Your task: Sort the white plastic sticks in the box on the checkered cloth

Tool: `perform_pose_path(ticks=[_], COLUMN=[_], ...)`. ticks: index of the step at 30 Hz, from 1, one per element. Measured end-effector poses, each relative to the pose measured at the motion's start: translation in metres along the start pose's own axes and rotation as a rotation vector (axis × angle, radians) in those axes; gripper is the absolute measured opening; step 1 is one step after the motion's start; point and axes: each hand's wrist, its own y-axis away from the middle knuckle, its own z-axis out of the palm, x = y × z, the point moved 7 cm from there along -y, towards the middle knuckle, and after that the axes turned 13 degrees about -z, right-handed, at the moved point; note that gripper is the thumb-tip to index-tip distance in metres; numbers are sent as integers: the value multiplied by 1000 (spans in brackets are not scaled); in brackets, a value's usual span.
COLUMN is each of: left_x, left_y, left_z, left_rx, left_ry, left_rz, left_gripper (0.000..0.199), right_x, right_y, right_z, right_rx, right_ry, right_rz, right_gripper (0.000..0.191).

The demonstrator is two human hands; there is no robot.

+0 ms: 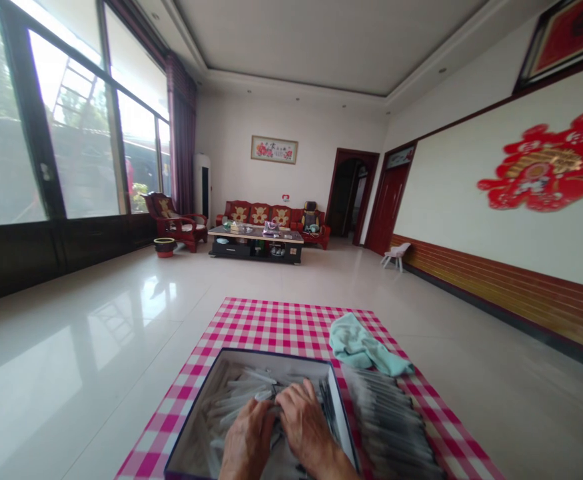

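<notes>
My left hand (248,440) and my right hand (304,423) sit close together, fingers curled down inside an open cardboard box (251,355) with a dark blue rim. The box is full of loose, slender white sticks (236,400), whose exact kind I cannot tell. The fingers rest among them, and their grip is hidden. To the right of the box lie tightly packed rows of grey-and-white slim items (386,427), blurred at this range. A crumpled pale teal cloth (366,348) lies beyond them on a pink-and-white checked cloth (266,327) under everything.
The checked cloth lies low over a glossy tiled floor (71,320). Farther off stand a low coffee table (255,243), a red sofa (266,217), a red armchair (175,223) and a small white stool (397,255). Tall windows line the left.
</notes>
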Motion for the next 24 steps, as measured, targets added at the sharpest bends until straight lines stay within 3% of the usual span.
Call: perform_pose_path(ticks=[3, 10, 14, 17, 21, 24], left_x=[3, 7, 22, 41, 41, 29], left_y=[2, 2, 3, 7, 11, 12], left_z=[4, -6, -12, -16, -9, -2], left_rx=[-40, 26, -12, -49, -140, -126], left_ry=[9, 94, 20, -34, 32, 96], left_rz=[51, 79, 128, 264, 278, 250], left_gripper=[21, 21, 20, 22, 27, 32], right_x=[4, 41, 57, 48, 25, 31], right_y=[10, 31, 39, 37, 28, 31], right_z=[-8, -33, -20, -5, 5, 4], right_rx=[20, 119, 228, 297, 270, 159], right_ry=[-69, -407, -751, -926, -936, -698], right_rz=[15, 167, 432, 495, 425, 463], right_gripper=[15, 19, 13, 14, 12, 22])
